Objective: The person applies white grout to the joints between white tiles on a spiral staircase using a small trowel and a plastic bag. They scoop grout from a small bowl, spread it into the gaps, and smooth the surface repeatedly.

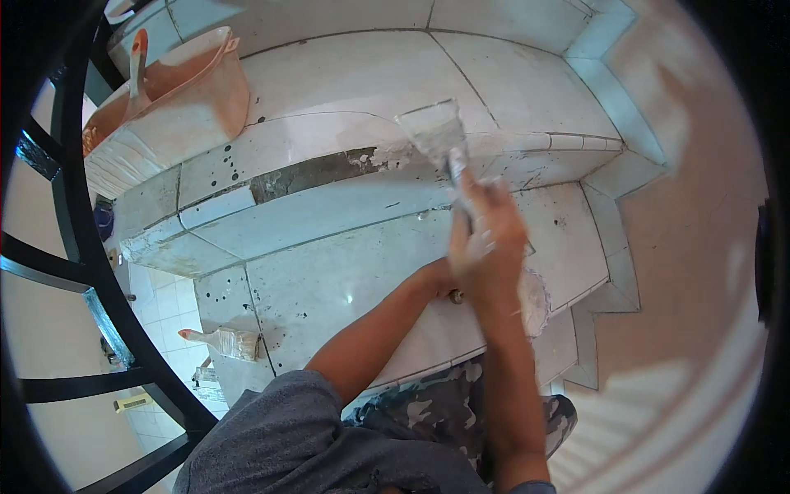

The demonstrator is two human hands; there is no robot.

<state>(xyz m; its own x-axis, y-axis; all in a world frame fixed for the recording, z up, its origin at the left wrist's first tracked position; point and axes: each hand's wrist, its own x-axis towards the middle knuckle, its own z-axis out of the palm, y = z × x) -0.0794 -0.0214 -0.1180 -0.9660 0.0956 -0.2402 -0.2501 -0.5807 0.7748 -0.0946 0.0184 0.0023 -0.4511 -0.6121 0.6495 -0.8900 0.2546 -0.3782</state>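
Note:
My right hand (pixel 492 235) is wrapped round the handle of a putty knife (pixel 436 132), slightly smeared by motion. The knife's broad, white-smeared blade points away from me, over the tiled stair edge. Beneath it, white filler (pixel 397 155) lies at the right end of a bare grey strip (pixel 309 173) in the step's front edge. My left hand (pixel 448 278) is mostly hidden behind the right one, so its fingers do not show. Just right of my right wrist, part of a round, white-crusted thing (pixel 536 303) shows; I cannot make out what it is.
An orange-pink tub (pixel 193 95) with a brush standing in it is on the upper step at left. A flat paintbrush (pixel 234 343) lies on the lower step. Black railing bars (pixel 70 189) curve along the left; a wall (pixel 691 247) rises at right. Dark spots speckle the tiles.

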